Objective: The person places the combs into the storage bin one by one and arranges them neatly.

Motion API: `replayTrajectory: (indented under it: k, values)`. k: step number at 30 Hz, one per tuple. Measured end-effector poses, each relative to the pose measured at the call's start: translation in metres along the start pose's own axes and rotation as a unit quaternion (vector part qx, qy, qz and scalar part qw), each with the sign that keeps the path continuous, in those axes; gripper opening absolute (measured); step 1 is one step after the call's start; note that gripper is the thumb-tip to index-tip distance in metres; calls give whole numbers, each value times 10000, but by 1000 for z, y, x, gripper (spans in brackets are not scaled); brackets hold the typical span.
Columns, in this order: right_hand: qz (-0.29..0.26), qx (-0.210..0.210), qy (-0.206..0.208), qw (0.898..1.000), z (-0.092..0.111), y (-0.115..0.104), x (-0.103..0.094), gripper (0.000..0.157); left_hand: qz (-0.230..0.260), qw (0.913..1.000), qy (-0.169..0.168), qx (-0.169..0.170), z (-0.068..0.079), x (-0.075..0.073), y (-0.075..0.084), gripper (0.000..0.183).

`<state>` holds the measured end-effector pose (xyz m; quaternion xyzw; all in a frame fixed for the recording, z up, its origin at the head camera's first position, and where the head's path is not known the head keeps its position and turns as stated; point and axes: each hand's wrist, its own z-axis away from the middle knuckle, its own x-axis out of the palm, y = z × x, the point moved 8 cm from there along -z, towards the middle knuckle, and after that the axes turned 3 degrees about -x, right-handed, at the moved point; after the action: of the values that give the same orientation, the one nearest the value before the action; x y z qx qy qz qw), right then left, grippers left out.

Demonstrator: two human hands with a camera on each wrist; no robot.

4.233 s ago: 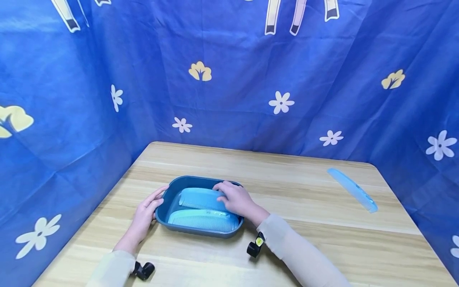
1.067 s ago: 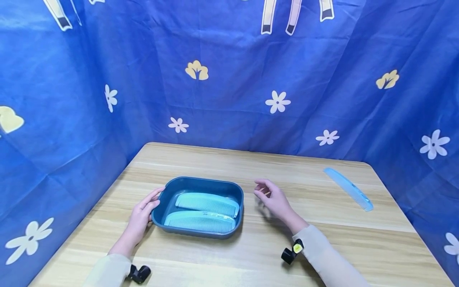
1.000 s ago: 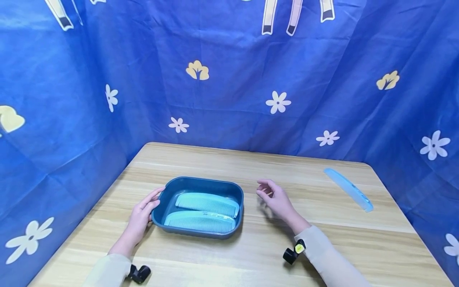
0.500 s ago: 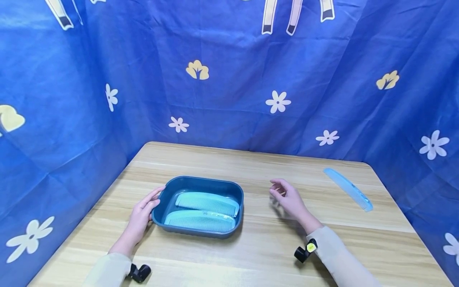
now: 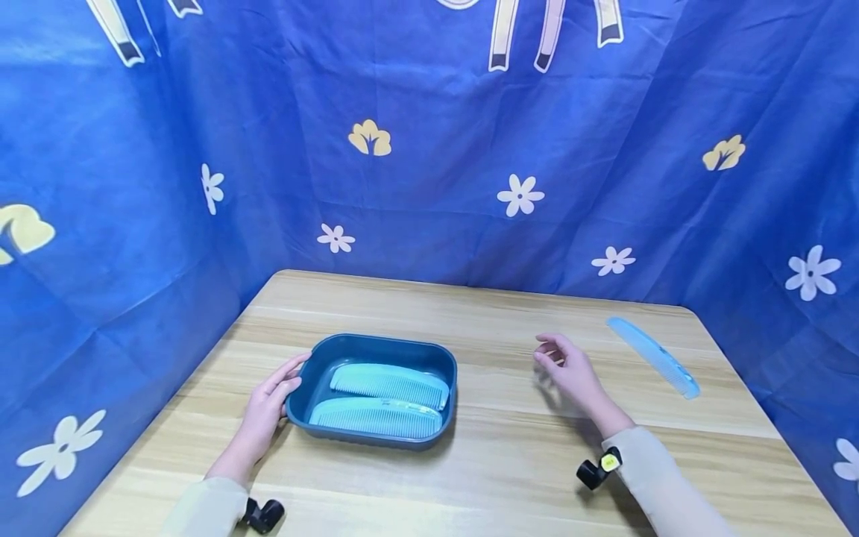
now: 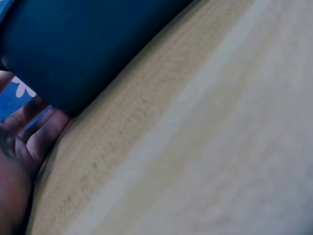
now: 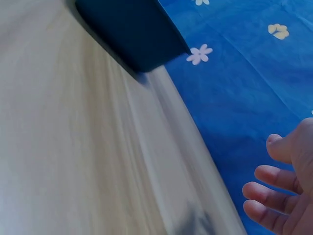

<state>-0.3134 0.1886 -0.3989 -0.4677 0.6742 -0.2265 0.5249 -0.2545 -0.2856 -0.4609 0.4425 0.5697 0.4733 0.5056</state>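
A dark blue rectangular plastic tub [image 5: 372, 441] sits left of centre on the table. Inside lie two light blue combs, the back comb [image 5: 389, 380] and the front comb [image 5: 376, 418], roughly side by side. My left hand [image 5: 265, 410] holds the tub's left end, its thumb at the rim; in the left wrist view its fingertips are at the tub's lower corner. My right hand [image 5: 570, 373] hovers over the table between the tub and a third light blue comb [image 5: 654, 358]. Its fingers are loosely bent with nothing in them, as the right wrist view also shows.
The wooden table [image 5: 510, 455] has rounded back corners. A blue patterned cloth [image 5: 436, 171] hangs behind it and along both sides. The third comb lies slanted near the table's right edge.
Some seconds ago my right hand was at the back comb in the tub. It has since left the tub and moved right, toward the third comb. My left hand stays on the tub.
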Motion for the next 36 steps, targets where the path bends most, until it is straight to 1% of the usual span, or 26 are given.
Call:
replayTrajectory:
  k: [5,9,11,15,20,25,31,36]
  values:
    - [156,-4,184,9997,-5,32,-13,31,-53,10000,19,-11,-1,-1,0,43]
    - [302,-20,273,9992,-4,43,-23,31,-61,10000,22,14,-1,-1,1,43]
    - [358,70,301,9989,-3,48,-28,31,-31,10000,7,10,-1,0,1,44]
    - [487,230,304,9981,0,57,-38,34,-40,10000,-1,-41,1,2,0,44]
    - [614,248,319,9973,2,61,-50,35,-12,9999,60,-118,2,1,-3,44]
    - [844,197,426,9953,4,65,-62,34,-15,9999,97,-68,1,0,-2,43]
    - [1050,114,587,9927,6,72,-80,34,7,10000,61,-49,1,1,-2,44]
    - [1260,262,762,9888,6,83,-95,38,16,10000,38,-86,2,2,-2,44]
